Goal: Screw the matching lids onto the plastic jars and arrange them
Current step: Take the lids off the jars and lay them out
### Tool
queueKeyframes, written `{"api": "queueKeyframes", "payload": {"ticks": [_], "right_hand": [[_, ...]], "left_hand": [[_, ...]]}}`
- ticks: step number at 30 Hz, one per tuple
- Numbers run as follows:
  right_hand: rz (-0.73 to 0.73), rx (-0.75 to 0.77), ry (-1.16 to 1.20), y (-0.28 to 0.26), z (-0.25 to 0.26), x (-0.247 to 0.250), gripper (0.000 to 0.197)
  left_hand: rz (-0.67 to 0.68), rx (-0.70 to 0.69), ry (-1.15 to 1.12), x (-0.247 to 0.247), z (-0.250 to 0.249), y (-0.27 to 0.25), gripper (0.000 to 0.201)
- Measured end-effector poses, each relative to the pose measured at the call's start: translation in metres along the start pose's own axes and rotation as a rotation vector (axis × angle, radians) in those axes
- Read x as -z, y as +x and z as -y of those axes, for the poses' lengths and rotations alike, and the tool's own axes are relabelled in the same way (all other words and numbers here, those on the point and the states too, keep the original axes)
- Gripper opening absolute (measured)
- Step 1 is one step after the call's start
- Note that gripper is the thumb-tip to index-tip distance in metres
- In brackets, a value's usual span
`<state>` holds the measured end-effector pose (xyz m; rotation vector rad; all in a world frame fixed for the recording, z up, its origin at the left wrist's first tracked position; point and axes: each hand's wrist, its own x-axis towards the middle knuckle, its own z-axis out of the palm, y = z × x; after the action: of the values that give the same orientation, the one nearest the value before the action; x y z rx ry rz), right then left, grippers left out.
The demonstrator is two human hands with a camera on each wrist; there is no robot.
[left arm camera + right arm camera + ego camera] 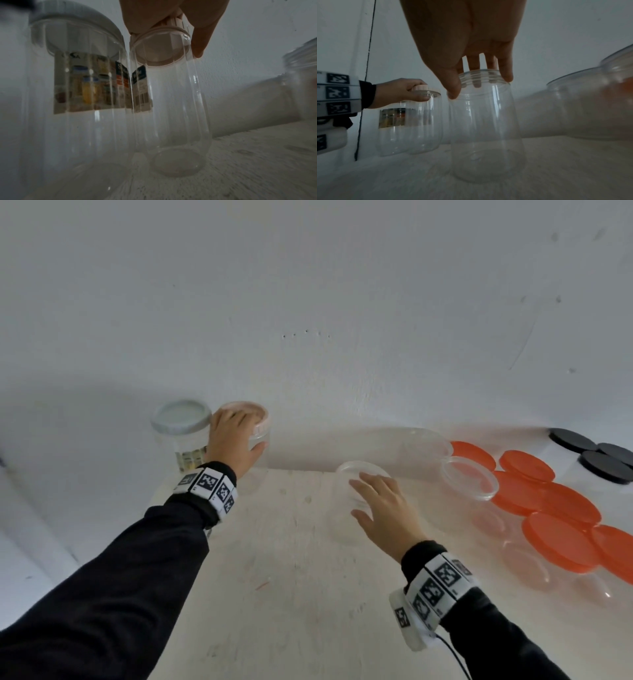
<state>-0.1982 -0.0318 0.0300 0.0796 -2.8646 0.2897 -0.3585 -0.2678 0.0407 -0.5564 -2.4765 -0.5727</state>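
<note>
Head view: nearest, two black sleeves with checkered marker bands at the wrists reach over a pale, scuffed wooden tabletop (298, 577). The right hand (383, 510) is spread over the mouth of a clear, lidless plastic jar (356, 477) standing upright near the table's middle; in the right wrist view the thumb and fingertips (453, 86) curl down around the threaded neck of this jar (486, 125), gripping its rim. To the right, a cluster of clear jars with orange round lids (561, 537) runs from near to far, with an open clear jar (469, 479) at its left edge and one large clear jar lying on its side (404, 446) further back. At the far right stand jars with black lids (606, 465). At the far left, the left hand (234, 441) grips the pale pink ribbed lid (251, 412) on a tall clear jar (169, 121), fingers wrapped over the lid's edge, thumb on the jar's shoulder. Just beside it on the left, touching or nearly so, stands a clear jar with a grey lid and printed label (181, 433), against the white wall (308, 302).
</note>
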Motion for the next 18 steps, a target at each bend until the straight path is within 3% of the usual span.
{"api": "queueKeyframes", "payload": {"ticks": [9,18], "right_hand": [[0.111,0.019,-0.027,0.08,0.043,-0.023,0.05],[0.137,0.004,-0.021,0.116,0.064,-0.034,0.051]], "left_hand": [[-0.008,0.007,-0.064,0.0,0.001,0.001,0.047],[0.02,-0.006,-0.038,-0.001,0.002,0.002,0.049]]}}
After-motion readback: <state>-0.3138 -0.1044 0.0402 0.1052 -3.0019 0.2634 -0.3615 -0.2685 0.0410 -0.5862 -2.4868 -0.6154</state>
